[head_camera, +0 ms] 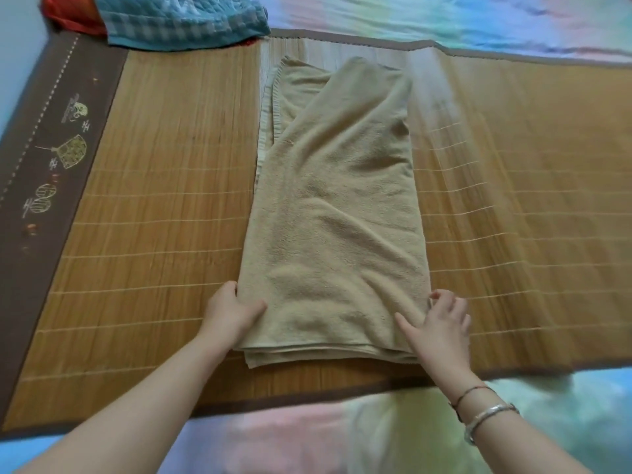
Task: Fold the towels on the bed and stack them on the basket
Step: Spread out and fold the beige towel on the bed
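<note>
- Two hands work at the near end of a beige towel [337, 213]: the left hand [229, 314] pinches the towel's near-left edge, thumb lying on top of the cloth and fingers tucked beneath it.
- The right hand [441, 323] rests on the near-right corner, thumb stretched out flat on the cloth, fingers loosely bent at the towel's side edge; whether they grip that edge I cannot tell.
- On the right wrist sit a thin red cord [470, 393] and a silver bangle [490, 417].
- The towel is folded lengthwise into a long strip running away from the person, with several layers showing at its near hem and a paler edge peeking out along its far-left side.
- It lies in the middle of a bamboo mat [154, 186] spread over the bed [478, 18], whose sheet is pastel, rainbow-tinted.
- The mat's brown fabric border [41, 159] carries embroidered lantern-like motifs and small characters, too small to read.
- At the far-left corner, a blue checked quilt [181, 18] lies bunched over something red [73, 13].
</note>
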